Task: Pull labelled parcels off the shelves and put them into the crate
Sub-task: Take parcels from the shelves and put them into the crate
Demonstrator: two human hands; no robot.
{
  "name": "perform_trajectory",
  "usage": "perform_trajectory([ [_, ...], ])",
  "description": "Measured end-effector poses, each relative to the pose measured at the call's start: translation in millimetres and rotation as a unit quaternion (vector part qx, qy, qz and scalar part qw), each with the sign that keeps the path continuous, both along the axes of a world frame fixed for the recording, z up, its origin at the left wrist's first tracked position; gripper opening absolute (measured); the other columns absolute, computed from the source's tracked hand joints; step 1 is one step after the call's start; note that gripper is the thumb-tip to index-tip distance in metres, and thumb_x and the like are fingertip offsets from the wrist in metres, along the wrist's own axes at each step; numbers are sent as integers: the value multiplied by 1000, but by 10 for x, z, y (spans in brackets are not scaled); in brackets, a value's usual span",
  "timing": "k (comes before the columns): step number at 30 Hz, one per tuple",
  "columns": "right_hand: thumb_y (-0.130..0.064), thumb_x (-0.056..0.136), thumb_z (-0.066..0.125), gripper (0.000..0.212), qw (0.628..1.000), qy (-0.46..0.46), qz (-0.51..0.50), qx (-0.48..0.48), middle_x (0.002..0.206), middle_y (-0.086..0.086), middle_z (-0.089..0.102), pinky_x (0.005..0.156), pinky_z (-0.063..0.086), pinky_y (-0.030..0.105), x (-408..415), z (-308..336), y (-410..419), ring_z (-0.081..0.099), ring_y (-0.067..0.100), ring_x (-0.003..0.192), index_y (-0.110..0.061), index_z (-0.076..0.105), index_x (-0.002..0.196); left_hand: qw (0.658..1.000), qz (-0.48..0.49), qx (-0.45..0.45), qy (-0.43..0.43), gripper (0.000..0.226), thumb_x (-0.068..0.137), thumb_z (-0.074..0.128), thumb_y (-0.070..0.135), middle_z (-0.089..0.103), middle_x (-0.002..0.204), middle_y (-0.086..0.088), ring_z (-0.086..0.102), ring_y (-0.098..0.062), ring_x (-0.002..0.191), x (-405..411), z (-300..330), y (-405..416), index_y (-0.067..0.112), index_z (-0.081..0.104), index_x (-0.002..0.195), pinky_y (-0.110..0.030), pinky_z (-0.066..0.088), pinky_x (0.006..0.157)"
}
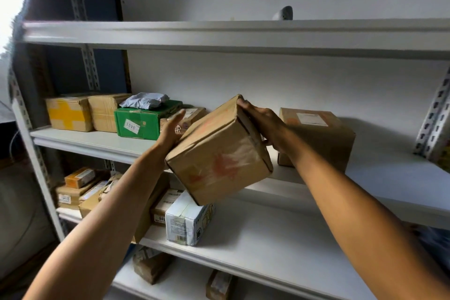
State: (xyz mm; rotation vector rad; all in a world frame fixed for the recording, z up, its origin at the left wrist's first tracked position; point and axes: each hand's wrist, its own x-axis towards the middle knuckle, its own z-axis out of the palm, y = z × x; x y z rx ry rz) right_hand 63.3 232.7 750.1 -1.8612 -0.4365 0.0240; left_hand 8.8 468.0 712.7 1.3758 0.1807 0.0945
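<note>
A brown cardboard parcel [219, 151] with red smudges on its face hangs tilted in the air in front of the middle shelf [97, 140]. My right hand [264, 124] grips its upper right side, fingers over the top back edge. My left hand [171, 130] lies flat against its left side with straight fingers. More parcels stand on that shelf: a yellow-taped box [69, 113], a brown taped box [104, 111], a green box [143, 120] with a white label, and a brown box [319, 136] with a label behind my right wrist. No crate is in view.
A grey bag [145, 100] lies on the green box. The lower shelf [267, 238] holds a white carton [188, 220] and several brown parcels [78, 192]. Two more parcels sit on the bottom shelf [151, 266]. Perforated steel uprights [435, 117] frame the rack.
</note>
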Motion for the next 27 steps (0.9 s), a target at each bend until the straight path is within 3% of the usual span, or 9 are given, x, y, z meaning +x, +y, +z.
perform_trajectory([
  [4,-88,80,43,71,993,111,-21,-20,95,-1,64,61,54,30,25,46,-57,61,19,89,-24,67,99,993,46,-87,-66,74,75,59,74,69,118,-17,64,-37,105,-92,-80,50,13,74,113,-48,46,102],
  [7,-75,85,54,58,972,222,-63,34,91,3,57,77,57,38,84,66,-44,57,19,84,-18,58,94,992,87,-35,-88,70,57,63,65,63,108,-14,60,-30,91,-98,-68,91,15,67,105,-39,48,81],
  [9,-65,88,57,49,962,267,-44,40,91,6,60,84,55,36,92,110,-56,59,20,85,-17,57,92,989,97,3,-113,45,72,55,54,67,94,-7,66,-25,80,-123,-29,69,17,68,94,-38,53,75],
  [11,-62,92,52,47,962,271,-25,23,74,6,63,69,54,29,66,143,-58,62,19,71,-16,51,92,988,74,53,-124,34,91,43,46,71,92,-4,68,-25,84,-118,-23,84,23,67,89,-44,52,86],
  [14,-65,95,44,53,958,280,-44,41,55,3,55,40,43,17,59,146,-23,48,13,38,-14,47,79,986,-6,114,-123,32,77,45,48,73,97,-1,62,-22,97,-157,11,161,25,63,90,-48,42,91],
  [16,-66,96,41,61,954,286,-31,89,55,1,53,32,28,15,77,127,4,36,7,36,-14,50,66,983,-18,139,-115,35,69,55,50,72,96,-2,61,-25,98,-157,21,194,26,64,93,-50,42,94],
  [21,-57,102,34,59,959,259,-70,87,54,-3,46,33,23,15,203,-93,68,30,7,39,-19,43,58,978,-21,149,-143,56,58,70,50,73,110,-10,68,-30,103,-131,-27,161,25,70,108,-47,52,94],
  [25,-39,109,28,52,969,212,-118,34,59,0,35,50,25,20,227,-178,86,26,11,51,-18,34,62,975,21,145,-169,41,67,67,37,76,99,-8,70,-33,95,-52,-74,137,17,70,103,-42,57,88],
  [27,-29,111,27,51,977,180,-114,31,59,3,34,54,27,22,249,-214,37,28,13,53,-15,34,63,972,27,150,-179,48,63,67,39,77,96,-7,73,-28,88,-23,-92,141,14,70,104,-36,59,79],
])
